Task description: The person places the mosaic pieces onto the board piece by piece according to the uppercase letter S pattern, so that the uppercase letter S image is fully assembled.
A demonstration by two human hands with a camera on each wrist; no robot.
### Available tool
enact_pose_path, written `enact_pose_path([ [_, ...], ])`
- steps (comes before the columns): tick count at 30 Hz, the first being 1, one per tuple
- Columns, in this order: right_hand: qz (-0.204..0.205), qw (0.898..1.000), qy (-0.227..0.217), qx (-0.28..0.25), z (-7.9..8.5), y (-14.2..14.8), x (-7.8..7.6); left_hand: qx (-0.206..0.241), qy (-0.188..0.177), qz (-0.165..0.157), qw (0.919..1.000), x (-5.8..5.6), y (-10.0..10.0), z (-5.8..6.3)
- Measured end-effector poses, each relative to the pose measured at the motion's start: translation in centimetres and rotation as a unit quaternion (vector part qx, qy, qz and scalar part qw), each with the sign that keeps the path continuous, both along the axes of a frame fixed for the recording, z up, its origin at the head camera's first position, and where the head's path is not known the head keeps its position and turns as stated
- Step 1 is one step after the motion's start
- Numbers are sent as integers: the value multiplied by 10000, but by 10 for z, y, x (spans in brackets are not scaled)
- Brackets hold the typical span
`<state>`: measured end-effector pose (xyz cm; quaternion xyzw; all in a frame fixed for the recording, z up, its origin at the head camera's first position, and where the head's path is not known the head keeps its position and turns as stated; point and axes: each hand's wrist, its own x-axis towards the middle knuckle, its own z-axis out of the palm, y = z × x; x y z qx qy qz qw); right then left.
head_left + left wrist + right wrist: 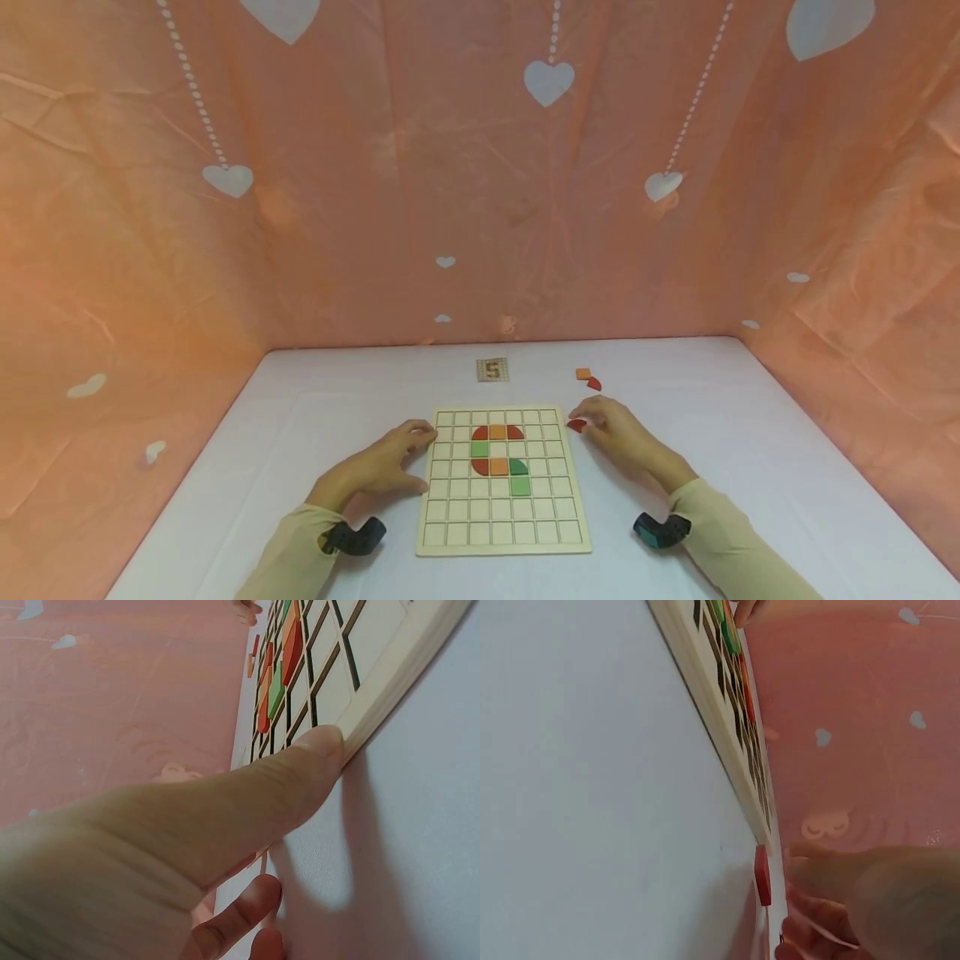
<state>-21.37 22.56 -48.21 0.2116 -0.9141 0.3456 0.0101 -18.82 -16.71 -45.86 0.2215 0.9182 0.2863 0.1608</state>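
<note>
A square wooden grid board [455,533] lies on the white table, with red, orange and green tiles [480,450] set in some of its cells. My left hand [382,462] rests at the board's left side, its thumb [319,746] touching the edge and its fingers slightly bent. On the table beside the board's right edge lies a red quarter-circle tile [762,875]. My right hand [617,433] is over this tile, thumb and index finger around it. In the right wrist view the thumb looks slightly blurred and apart from the tile.
An orange square tile [583,374] and another red quarter-circle tile [594,384] lie at the back right. A small pattern card [492,370] lies behind the board. Orange cloth [480,208] with white hearts surrounds the table on the back and sides.
</note>
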Motion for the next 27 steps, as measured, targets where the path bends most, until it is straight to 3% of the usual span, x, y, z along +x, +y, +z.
enact_pose_path([
  [10, 69, 9997, 32, 228, -5, 4, 0, 62, 32, -108, 9999, -1, -1, 0],
  [21, -364, 9972, -300, 573, -3, -4, 4, 61, -49, 46, 10000, 1, 0, -1],
  [27, -159, 9975, -417, 552, 1, -6, 4, 25, -5, 45, 10000, 0, 1, -1],
])
